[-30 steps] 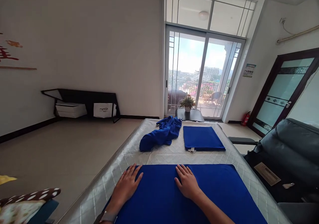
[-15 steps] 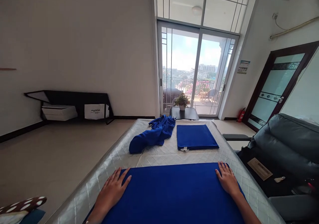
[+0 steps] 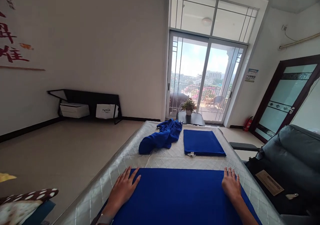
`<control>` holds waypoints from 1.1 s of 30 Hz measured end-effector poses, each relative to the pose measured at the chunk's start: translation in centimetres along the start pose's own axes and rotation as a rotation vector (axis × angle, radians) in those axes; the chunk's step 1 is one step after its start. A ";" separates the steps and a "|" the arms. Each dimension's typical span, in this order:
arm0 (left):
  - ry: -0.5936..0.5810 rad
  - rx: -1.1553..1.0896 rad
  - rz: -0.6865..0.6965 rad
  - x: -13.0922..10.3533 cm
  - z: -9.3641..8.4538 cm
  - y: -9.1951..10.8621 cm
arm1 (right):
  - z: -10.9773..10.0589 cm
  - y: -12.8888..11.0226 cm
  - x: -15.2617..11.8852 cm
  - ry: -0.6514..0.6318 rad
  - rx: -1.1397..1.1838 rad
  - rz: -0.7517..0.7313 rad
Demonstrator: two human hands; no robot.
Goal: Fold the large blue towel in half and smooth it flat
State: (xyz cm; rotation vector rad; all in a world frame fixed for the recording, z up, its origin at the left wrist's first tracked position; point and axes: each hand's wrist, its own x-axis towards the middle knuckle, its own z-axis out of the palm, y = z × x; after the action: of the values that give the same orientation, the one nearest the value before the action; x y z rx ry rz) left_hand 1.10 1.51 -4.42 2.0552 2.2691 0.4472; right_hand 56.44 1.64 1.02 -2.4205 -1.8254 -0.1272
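Note:
A blue cloth lies spread flat across the near part of a white quilted mattress. My left hand rests flat on its far left corner, fingers stretched out and thumb apart. On the far right corner lies my right hand, fingers extended and pointing away, its thumb mostly hidden. Neither hand grips anything. Beyond the cloth sits a neatly folded blue cloth with a small white tag at its near edge. Left of that, a crumpled blue cloth is heaped.
A dark armchair stands close on the right, with a brown card on its seat. A potted plant is on a black chair past the mattress. Spotted fabric shows at lower left.
The view has swung left and tilted slightly up, so the scene sits further right. My right hand's fingers have drawn closer together and its thumb has tucked in; the left hand stays flat.

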 end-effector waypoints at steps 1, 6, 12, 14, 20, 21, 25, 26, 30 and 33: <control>0.003 -0.003 0.003 -0.1 -0.1 0.1 | -0.8 -2.6 -0.7 0.019 0.014 -0.089; 0.013 -0.012 0.016 -0.3 -0.3 0.2 | -2.7 -17.9 -6.1 -0.098 0.255 -0.614; 0.015 -0.011 0.008 -0.1 -0.3 0.3 | -0.1 -26.3 -9.9 -0.220 0.409 -0.766; 0.015 -0.006 0.001 0.0 -0.2 0.3 | 0.5 -26.0 -9.9 -0.219 0.414 -0.761; 0.006 -0.005 -0.001 0.0 0.1 -0.1 | -0.1 -20.7 -7.9 -0.226 0.366 -0.693; 0.007 -0.005 -0.002 0.0 0.2 -0.2 | -0.3 -19.3 -7.4 -0.226 0.340 -0.654; 0.009 0.026 0.010 0.2 1.1 -0.8 | -0.7 -13.1 -5.6 -0.224 0.243 -0.503; 0.015 0.038 0.017 0.2 1.3 -0.9 | -0.6 -11.4 -5.2 -0.220 0.225 -0.477; 0.041 0.051 0.018 0.2 1.7 -1.1 | 0.3 -4.5 -3.4 -0.182 0.144 -0.356; 0.004 0.045 0.016 0.1 1.3 -1.0 | 1.2 0.5 -1.7 -0.143 0.066 -0.221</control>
State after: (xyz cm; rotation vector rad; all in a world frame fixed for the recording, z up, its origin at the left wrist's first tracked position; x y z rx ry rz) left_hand 0.46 1.82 -5.91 2.0962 2.2870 0.4051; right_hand 56.45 0.05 -0.38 -2.2305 -2.1184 0.0903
